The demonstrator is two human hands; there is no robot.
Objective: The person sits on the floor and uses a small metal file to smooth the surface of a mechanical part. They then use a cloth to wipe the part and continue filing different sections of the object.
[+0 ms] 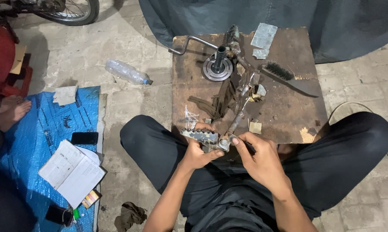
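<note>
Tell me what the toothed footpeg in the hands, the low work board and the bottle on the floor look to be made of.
Footpeg: bare grey metal, dull, with a serrated edge. Work board: probably wood, stained dark, chipped pale at the edge. Bottle: clear plastic, crumpled, see-through.

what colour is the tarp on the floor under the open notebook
Blue, with dark printed markings; the tarp under the open notebook shows in the head view, the only one.
</note>
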